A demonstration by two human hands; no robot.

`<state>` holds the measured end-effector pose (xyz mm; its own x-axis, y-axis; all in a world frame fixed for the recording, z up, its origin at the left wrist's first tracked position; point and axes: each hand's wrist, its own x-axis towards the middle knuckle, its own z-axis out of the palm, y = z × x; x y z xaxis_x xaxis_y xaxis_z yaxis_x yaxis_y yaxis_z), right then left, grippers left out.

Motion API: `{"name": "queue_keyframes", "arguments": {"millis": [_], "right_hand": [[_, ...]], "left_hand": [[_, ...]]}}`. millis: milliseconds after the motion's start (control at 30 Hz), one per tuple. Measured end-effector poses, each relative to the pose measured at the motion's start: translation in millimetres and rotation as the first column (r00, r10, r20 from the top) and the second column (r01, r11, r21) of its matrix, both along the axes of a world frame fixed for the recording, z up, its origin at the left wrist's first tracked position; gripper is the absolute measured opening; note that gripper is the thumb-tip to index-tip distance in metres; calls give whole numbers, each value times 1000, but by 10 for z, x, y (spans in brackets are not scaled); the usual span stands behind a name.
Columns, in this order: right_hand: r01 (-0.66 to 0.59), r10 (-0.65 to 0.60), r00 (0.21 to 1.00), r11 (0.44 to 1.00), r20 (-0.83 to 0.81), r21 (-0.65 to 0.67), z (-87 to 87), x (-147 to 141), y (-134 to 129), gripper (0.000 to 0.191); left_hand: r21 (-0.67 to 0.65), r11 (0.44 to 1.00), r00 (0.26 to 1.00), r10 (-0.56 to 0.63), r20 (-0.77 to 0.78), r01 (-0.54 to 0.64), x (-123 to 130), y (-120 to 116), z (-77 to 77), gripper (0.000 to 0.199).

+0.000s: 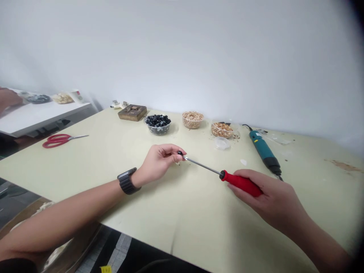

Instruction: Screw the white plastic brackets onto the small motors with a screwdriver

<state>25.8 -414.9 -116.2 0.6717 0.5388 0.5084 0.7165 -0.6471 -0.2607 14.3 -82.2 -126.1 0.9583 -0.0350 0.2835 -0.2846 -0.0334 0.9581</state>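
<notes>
My right hand (270, 197) is wrapped around the red handle of a screwdriver (241, 182), its metal shaft reaching left across the table. Between the thumb and fingers of my left hand (160, 161) is a small black part (180, 152), pinched right at the shaft's tip. The tip meets this part, though my fingertips hide the exact contact. Behind my left hand stands a clear bowl of small black parts (158, 124). To its right are a tub of pale beige pieces (192, 119) and an open tub of orange-brown pieces (222, 129).
Red-handled scissors (58, 140) lie at the left. A dark square block (132, 112) sits near the wall. A teal power tool (264, 151) with a cord rests at the right, near a clear lid (222, 143). Someone's arm (10, 100) shows above the white side table (42, 113).
</notes>
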Motion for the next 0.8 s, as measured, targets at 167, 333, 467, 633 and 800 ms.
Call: {"name": "queue_keyframes", "arguments": {"millis": [167, 333, 467, 633, 800], "right_hand": [[-23, 21, 995, 1000, -101, -16, 21, -5, 21, 22], [57, -58, 972, 998, -226, -9, 56, -39, 26, 35], [77, -66, 964, 997, -257, 31, 69, -43, 13, 33], [3, -3, 956, 1000, -292, 1, 91, -28, 12, 28], [33, -48, 916, 998, -398, -45, 79, -30, 3, 33]], "left_hand": [[11, 1000, 1000, 7, 10, -7, 2, 10, 10, 28], [34, 999, 1000, -4, 4, 4, 8, 20, -17, 22], [37, 999, 1000, -13, 6, 12, 10, 17, -22, 20], [33, 999, 1000, -5, 1, 5, 10, 20, -6, 22], [48, 999, 1000, -6, -1, 6, 16, 26, -19, 20]]}}
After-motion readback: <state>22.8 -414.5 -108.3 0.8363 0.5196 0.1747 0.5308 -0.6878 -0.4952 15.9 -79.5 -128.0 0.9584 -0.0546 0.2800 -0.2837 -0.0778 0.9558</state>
